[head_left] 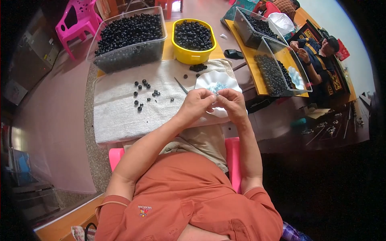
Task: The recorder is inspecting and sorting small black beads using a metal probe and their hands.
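Observation:
My left hand (196, 104) and my right hand (232, 104) meet over a white scalloped dish (204, 80). Thumb and fingers of each are pinched together, the tips almost touching. What they hold, if anything, is too small to make out. Tiny light-blue pieces (217, 86) lie heaped in the dish, just beyond my fingertips. A thin dark pointed tool (181, 85) rests on the white cloth (116, 116) by my left hand. Farther left, several black round parts with holes (136, 93) are scattered on the cloth.
A clear bin (124, 60) and a yellow tub (194, 57), both full of black round parts, stand behind the cloth. At the right, a co-worker (317, 54) sits by another table with clear bins (277, 76). A pink chair (78, 24) stands far left.

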Motion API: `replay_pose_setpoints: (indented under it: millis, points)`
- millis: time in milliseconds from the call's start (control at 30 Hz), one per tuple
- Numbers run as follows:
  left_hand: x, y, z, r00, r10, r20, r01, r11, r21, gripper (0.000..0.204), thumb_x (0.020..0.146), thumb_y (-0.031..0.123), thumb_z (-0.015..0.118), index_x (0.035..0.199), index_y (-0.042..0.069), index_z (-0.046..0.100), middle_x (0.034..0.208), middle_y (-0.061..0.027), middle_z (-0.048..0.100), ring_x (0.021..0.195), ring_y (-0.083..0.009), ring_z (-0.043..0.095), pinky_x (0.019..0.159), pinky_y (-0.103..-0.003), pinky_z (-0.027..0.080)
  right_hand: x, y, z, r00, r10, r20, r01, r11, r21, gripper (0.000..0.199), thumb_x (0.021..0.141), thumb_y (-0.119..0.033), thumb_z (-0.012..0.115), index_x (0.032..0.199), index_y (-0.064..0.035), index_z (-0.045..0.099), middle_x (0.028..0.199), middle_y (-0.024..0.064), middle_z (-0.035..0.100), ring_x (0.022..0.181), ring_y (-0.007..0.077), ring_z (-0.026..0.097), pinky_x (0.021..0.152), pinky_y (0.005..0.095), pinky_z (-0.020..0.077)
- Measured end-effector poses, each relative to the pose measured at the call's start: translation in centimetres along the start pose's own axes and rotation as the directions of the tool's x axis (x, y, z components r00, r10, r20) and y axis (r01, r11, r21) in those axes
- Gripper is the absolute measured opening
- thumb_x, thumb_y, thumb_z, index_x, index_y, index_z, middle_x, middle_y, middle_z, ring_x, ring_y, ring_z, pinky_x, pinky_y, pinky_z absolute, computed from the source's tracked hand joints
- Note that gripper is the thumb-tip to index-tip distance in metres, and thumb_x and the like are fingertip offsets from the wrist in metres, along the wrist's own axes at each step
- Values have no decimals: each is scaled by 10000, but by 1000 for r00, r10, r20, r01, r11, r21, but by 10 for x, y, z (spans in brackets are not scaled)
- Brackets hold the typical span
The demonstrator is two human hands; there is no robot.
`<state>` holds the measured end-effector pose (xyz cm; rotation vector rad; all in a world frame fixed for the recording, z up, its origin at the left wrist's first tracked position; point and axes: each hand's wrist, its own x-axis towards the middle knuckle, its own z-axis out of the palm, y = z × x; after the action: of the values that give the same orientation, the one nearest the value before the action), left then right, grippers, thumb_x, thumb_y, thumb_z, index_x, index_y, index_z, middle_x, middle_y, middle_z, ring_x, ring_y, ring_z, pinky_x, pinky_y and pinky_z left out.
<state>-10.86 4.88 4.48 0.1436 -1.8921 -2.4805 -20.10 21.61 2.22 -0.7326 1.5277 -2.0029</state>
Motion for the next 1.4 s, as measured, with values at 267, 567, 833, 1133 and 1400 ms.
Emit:
replay_pose_setpoints:
  millis: [267,567,833,1133,1400]
  points:
    - [1,-3,-2,1000,-18,14,19,993,-117,160,952,151,608,947,-6,636,837,-44,650,709,-97,605,643,-228,506,0,-5,4,996,55,68,-51,997,-53,213,956,-134,622,1073,42,645,911,75,695,803,154,692,758,295,585]
    - [2,-3,-3,998,-56,20,59,982,-180,140,958,147,600,950,11,632,832,-31,632,705,-89,601,641,-212,499,-1,-5,6,999,32,14,-31,998,-55,185,958,-121,617,1057,31,651,892,70,696,781,127,681,748,294,592]
    - [2,-3,-4,994,-94,50,103,971,-217,137,959,143,595,946,10,623,830,-35,624,716,-86,597,640,-209,500,0,-2,2,999,4,43,-3,1000,-17,184,956,-107,616,1072,35,632,941,90,690,812,144,684,750,300,595]
    - [3,-7,-7,990,-94,106,123,941,-314,116,962,132,588,949,20,617,864,-27,609,755,-93,587,707,-241,525,-2,-12,11,997,49,63,-46,998,-49,206,975,-107,582,1097,54,624,910,82,685,807,139,677,751,292,588]
    - [2,-4,-7,988,-121,99,144,951,-274,123,941,168,634,939,46,621,857,-4,604,759,-84,584,709,-230,518,-1,-8,6,999,40,26,-38,996,-77,172,960,-84,601,1059,51,636,900,76,686,794,130,672,741,285,584]
